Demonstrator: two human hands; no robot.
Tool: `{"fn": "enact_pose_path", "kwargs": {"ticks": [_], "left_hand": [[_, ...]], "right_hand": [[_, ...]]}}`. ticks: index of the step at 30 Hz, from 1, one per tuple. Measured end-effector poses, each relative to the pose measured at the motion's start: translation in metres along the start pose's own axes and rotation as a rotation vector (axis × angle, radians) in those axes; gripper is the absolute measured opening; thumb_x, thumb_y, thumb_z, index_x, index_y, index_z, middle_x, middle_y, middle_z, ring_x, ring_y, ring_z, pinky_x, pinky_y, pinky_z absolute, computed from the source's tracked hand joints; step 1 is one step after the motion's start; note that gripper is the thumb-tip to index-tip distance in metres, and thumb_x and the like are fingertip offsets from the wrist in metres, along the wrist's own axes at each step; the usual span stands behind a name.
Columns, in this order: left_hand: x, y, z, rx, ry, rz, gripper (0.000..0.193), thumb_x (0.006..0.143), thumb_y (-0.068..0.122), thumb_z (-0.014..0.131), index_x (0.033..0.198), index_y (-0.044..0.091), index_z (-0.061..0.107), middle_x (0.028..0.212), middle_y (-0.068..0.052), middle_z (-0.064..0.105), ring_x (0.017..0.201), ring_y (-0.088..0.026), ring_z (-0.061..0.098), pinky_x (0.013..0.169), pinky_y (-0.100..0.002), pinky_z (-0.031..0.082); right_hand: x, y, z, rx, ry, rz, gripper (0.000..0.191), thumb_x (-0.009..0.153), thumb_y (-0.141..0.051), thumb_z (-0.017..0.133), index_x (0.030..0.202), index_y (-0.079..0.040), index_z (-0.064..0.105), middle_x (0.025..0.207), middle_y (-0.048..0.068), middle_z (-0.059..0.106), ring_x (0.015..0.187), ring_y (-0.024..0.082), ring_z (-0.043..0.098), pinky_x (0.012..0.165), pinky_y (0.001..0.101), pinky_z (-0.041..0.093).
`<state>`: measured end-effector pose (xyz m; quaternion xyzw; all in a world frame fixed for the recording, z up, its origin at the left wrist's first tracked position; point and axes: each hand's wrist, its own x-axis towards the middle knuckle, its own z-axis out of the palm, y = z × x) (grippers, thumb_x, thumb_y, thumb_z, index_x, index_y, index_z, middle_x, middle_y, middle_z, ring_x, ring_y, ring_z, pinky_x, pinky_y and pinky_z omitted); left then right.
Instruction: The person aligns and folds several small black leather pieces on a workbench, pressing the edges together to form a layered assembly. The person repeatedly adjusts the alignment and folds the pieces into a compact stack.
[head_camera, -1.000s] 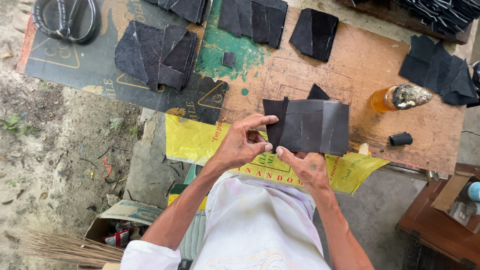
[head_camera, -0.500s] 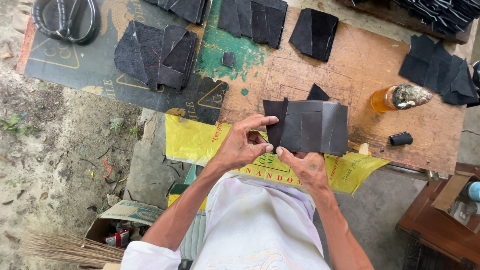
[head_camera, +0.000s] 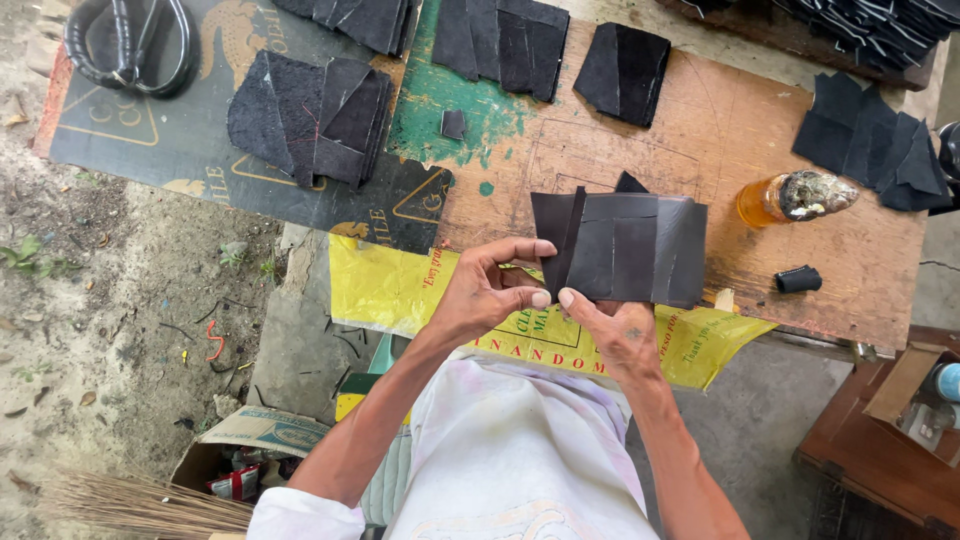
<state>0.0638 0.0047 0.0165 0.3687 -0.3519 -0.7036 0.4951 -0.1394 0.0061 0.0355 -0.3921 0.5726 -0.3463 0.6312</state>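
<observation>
Both of my hands hold a flat dark leather piece (head_camera: 625, 248) made of overlapping panels, just above the near edge of a worn wooden table (head_camera: 720, 150). My left hand (head_camera: 490, 290) pinches its left lower corner with thumb and fingers. My right hand (head_camera: 615, 325) grips its lower edge from below, the thumb on the front. A narrow strip stands up along the piece's left side.
Stacks of cut black leather (head_camera: 315, 115) lie on the table's left, back (head_camera: 505, 40) and right (head_camera: 880, 135). A small amber bottle (head_camera: 790, 197) lies on its side at right, near a little black cylinder (head_camera: 798, 279). Yellow plastic sheet (head_camera: 390, 290) hangs from the table's edge.
</observation>
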Motion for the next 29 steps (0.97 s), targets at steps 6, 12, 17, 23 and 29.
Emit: {"fn": "enact_pose_path", "kwargs": {"ticks": [6, 12, 17, 23, 29], "left_hand": [[-0.005, -0.013, 0.005, 0.155, 0.087, 0.036, 0.047, 0.083, -0.01, 0.076, 0.128, -0.004, 0.064, 0.094, -0.003, 0.071, 0.082, -0.007, 0.07, 0.074, -0.022, 0.058], [-0.009, -0.008, 0.011, 0.249, 0.117, 0.065, 0.043, 0.084, -0.012, 0.074, 0.125, -0.003, 0.062, 0.097, -0.007, 0.067, 0.081, -0.009, 0.067, 0.072, -0.024, 0.058], [-0.006, 0.001, 0.004, 0.001, 0.066, 0.034, 0.06, 0.08, -0.009, 0.077, 0.129, 0.003, 0.045, 0.103, -0.008, 0.06, 0.086, -0.011, 0.068, 0.074, -0.026, 0.06], [-0.005, -0.005, -0.001, -0.009, 0.117, 0.067, 0.055, 0.087, -0.006, 0.077, 0.13, 0.001, 0.043, 0.092, -0.009, 0.068, 0.083, -0.011, 0.067, 0.073, -0.025, 0.057], [-0.004, -0.017, -0.001, 0.001, 0.175, 0.057, 0.053, 0.085, -0.004, 0.079, 0.127, -0.001, 0.047, 0.083, -0.007, 0.066, 0.075, -0.009, 0.064, 0.069, -0.024, 0.055]], "right_hand": [[-0.003, 0.009, 0.003, 0.042, -0.03, -0.008, 0.026, 0.088, -0.009, 0.076, 0.11, 0.004, 0.071, 0.097, 0.008, 0.075, 0.083, 0.013, 0.07, 0.073, 0.0267, 0.058], [-0.003, 0.011, 0.006, -0.217, 0.04, -0.065, 0.022, 0.089, -0.009, 0.077, 0.106, 0.005, 0.073, 0.093, 0.009, 0.074, 0.077, 0.013, 0.067, 0.066, 0.0283, 0.056], [-0.009, -0.003, 0.008, -0.001, -0.005, -0.037, 0.023, 0.088, -0.008, 0.074, 0.109, 0.0, 0.071, 0.098, 0.005, 0.074, 0.083, 0.012, 0.069, 0.074, 0.028, 0.059], [-0.013, -0.008, 0.017, 0.119, 0.052, -0.049, 0.029, 0.087, -0.008, 0.075, 0.114, 0.001, 0.069, 0.103, 0.007, 0.074, 0.087, 0.015, 0.07, 0.077, 0.0301, 0.06], [-0.007, 0.007, 0.02, 0.253, 0.026, -0.149, 0.04, 0.085, -0.007, 0.08, 0.121, 0.004, 0.065, 0.112, 0.008, 0.072, 0.097, 0.016, 0.069, 0.087, 0.0296, 0.059]]}}
